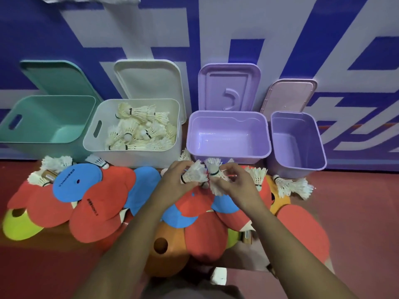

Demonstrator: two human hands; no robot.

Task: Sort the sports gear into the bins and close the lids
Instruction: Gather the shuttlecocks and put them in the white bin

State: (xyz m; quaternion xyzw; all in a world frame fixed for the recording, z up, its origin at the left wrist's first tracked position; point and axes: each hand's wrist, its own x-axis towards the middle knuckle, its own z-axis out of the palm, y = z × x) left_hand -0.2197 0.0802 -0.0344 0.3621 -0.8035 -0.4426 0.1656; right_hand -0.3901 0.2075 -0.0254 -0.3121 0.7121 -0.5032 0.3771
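Just in front of the white bin, off its right corner, our two hands meet above the pile. Our left hand curls round a shuttlecock near its cork end, feathers fanning toward the bin. Our right hand pinches a second shuttlecock, feathers up. It may hold another beneath, though the blur leaves that unsure.

The white bin is open and holds a heap of shuttlecocks. Its lid leans on the wall behind it. To its left stands the teal bin. To its right stands the large purple bin, and further right the small purple bin. All three are open.

On the floor before the white bin lie red and blue discs, a yellow cone and an orange cone. Loose shuttlecocks are scattered among them.
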